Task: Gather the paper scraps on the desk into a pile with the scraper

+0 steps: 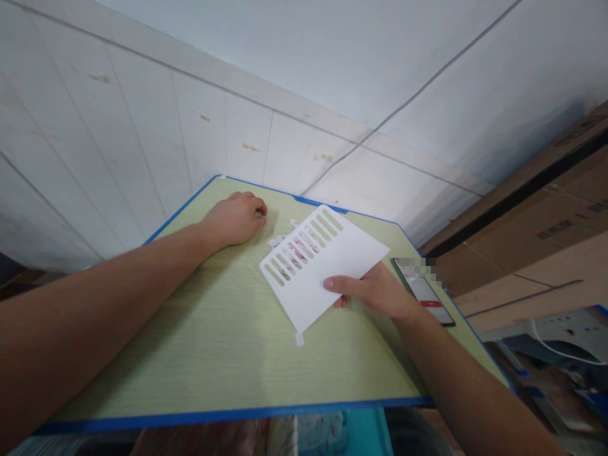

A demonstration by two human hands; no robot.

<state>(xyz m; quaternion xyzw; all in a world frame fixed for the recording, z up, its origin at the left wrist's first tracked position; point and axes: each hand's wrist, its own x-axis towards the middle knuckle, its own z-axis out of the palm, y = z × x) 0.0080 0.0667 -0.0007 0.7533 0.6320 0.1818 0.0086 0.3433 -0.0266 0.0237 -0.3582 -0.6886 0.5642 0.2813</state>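
My right hand (370,290) grips a white slotted card (327,272) by its near right edge, thumb on top and fingers underneath. The card is tilted over the table, with a row of long cut-out slots along its far left side. Through several slots a pinkish printed pattern shows. Small printed paper scraps (278,240) stick out past the slotted edge. A small white tab (299,339) hangs at the card's near corner. To the left, my left hand (240,218) rests on the tabletop with its fingers curled in, apart from the card; nothing shows in it.
The pale green table (199,354) has a blue edge and stands against a white panelled wall (199,126). A phone (425,294) lies at the table's right side. Cardboard boxes (536,215) stand beyond it. A grey cable (408,101) runs down the wall. Below the front edge is a turquoise container (368,434).
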